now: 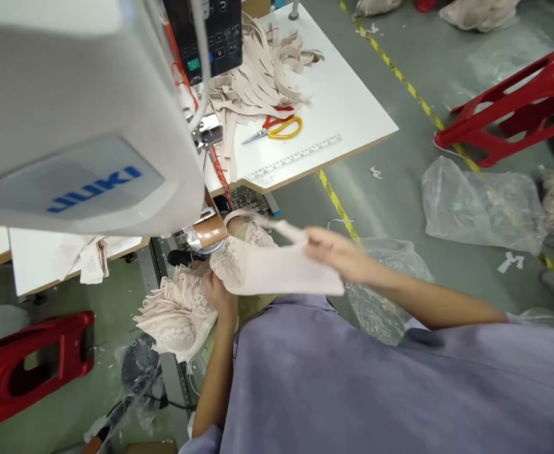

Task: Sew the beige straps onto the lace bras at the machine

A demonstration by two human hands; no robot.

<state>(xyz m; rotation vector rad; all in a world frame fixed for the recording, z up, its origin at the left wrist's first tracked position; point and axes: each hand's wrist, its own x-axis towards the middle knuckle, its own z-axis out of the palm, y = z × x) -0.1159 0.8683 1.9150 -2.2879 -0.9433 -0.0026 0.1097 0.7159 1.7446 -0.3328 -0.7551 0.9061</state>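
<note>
A pale pink bra (277,270) with a lace cup is stretched across my lap, just below the sewing machine's head. My right hand (336,252) is closed on its right end, where a narrow strap meets the wing; the fingers are a little blurred. At the lace cup, my left hand (221,295) grips the lower left edge, its fingertips partly behind the fabric. Close against that hand on the left hangs a bunch of similar lace bras (177,309). Right above the cup is the machine's working end (206,232), with a copper-coloured cover.
The sewing machine head (82,120) fills the upper left. On the white table (353,120) lie beige fabric strips (262,69), yellow-handled scissors (284,128) and a printed ruler scale (296,156). Red stools (518,104) and plastic bags (483,208) stand on the floor.
</note>
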